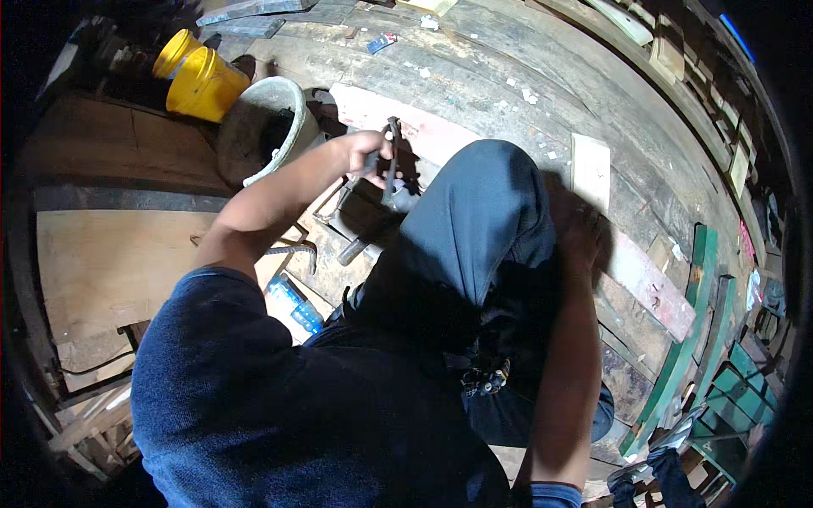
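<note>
My left hand (369, 156) is closed around a slim dark metal tool (393, 157), held upright-looking beside my raised knee; its exact kind is not clear. Below that hand are a dark metal block (360, 212) and a short grey bar (352, 251). A long pale plank (645, 284) with reddish stains runs across the floor and passes behind my knee. On the far side of the knee, my right hand (579, 233) is down at the plank in deep shadow. Its fingers are too dark to make out, and so is anything under them.
A grey bucket (296, 127) and two yellow buckets (200, 87) stand at the far left. A light wooden board (118, 271) lies at left, near a bent metal rod (301, 248) and a blue package (292, 305). Green beams (677, 372) lie at right. Another person's legs (669, 474) show lower right.
</note>
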